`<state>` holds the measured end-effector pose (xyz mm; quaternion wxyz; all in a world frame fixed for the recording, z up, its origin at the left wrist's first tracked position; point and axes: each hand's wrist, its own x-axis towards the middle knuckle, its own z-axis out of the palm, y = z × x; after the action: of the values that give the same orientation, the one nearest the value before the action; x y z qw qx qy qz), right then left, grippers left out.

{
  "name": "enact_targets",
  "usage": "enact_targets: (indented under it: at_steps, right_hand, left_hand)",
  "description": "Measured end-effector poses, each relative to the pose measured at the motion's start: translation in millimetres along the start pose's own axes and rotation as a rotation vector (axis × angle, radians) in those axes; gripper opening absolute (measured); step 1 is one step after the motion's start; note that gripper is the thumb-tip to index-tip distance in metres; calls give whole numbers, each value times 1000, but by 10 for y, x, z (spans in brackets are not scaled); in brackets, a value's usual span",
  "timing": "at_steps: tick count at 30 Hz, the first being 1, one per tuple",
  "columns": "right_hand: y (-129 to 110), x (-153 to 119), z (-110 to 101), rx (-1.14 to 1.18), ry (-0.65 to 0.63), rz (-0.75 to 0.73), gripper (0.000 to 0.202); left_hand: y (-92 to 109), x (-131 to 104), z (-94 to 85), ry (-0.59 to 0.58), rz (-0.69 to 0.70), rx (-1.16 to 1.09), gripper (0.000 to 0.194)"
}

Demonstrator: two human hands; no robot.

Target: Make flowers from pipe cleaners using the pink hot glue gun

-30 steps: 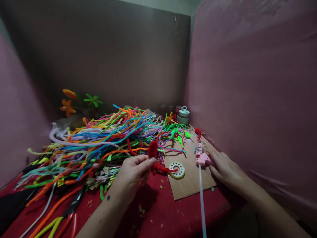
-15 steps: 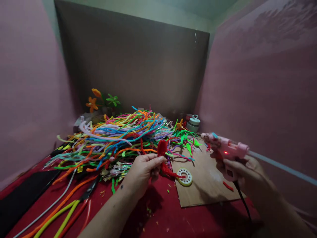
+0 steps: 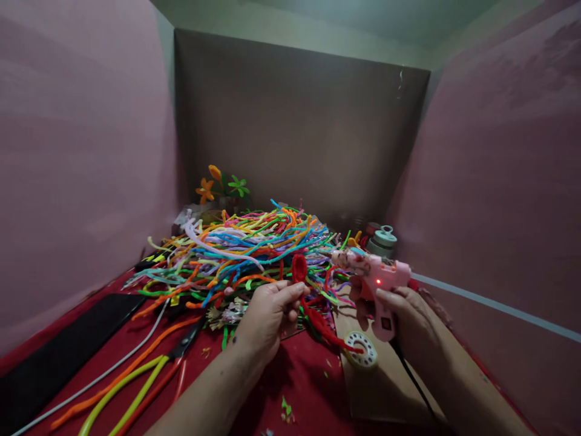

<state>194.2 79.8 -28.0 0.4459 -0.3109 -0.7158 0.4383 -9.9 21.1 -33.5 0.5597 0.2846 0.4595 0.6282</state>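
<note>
Between the thumb and fingers of my left hand [image 3: 272, 312] is a red pipe cleaner [image 3: 298, 267], bent into an upright loop. Its red tail, or another red piece, trails down to the right onto a white-and-yellow tape roll [image 3: 362, 349]. My right hand [image 3: 406, 312] is wrapped round the handle of a pink hot glue gun [image 3: 379, 270] with a lit red light. The nozzle points left, a little to the right of the red loop and apart from it. A long pale glue stick [image 3: 490, 304] sticks out of the gun's back, and a black cord hangs below.
A large heap of colourful pipe cleaners [image 3: 254, 242] covers the table's back. Yellow-handled scissors [image 3: 158, 364] lie at the left by a black strip [image 3: 68, 351]. A brown board [image 3: 376, 390] lies under the tape roll. A mint-lidded container [image 3: 384, 240] and pipe-cleaner flowers [image 3: 218, 184] stand behind.
My right hand has brought the glue gun leftward, closer to the red loop. My left hand still holds the loop. The whole view has shifted, with the background now farther right.
</note>
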Motion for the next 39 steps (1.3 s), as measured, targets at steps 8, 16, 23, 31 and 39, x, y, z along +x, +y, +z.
enact_targets:
  at_steps: [8,16,23,31,39]
  right_hand:
    - [96,-70,-20,25,27,152,23]
    - [-36,-74,59,-17,30,169,26]
    - [-21,-96,48,-63,20,104,28]
    - [-3,-103,43,-93,10,89,33]
    - [112,-135,39,-37,14,100,36]
  left_hand:
    - [-68,42,-25,-30,19,133,22]
    - [-105,30,17,-71,10,149,21]
    - [-119,26,25,-81,-16,165,20]
    - [-117,33,31,-85,-16,180,23]
    - [-126,34,23,-80,-14,150,22]
